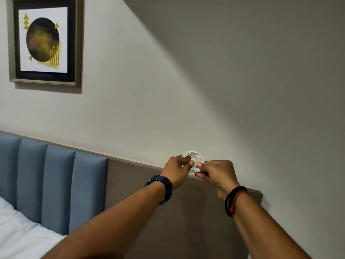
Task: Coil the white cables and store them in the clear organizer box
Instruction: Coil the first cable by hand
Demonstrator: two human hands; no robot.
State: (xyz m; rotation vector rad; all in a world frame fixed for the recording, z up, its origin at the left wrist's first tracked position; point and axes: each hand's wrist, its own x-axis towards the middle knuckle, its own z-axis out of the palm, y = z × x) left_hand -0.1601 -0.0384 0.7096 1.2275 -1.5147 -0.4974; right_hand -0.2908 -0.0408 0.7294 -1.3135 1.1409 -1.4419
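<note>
A white cable [194, 155] is wound into a small round coil and held up in the air in front of the wall. Its USB plug lies across the middle of the coil. My left hand [179, 170] pinches the coil's left side with thumb and fingers. From the right, my right hand [217, 173] grips the lower part of the coil. Both arms are stretched forward. The clear organizer box is not in view.
A blue padded headboard [56, 186] and a brown wall panel [141, 186] run below the hands. White bedding [20, 234] lies at the lower left. A framed picture [44, 41] hangs on the wall at the upper left.
</note>
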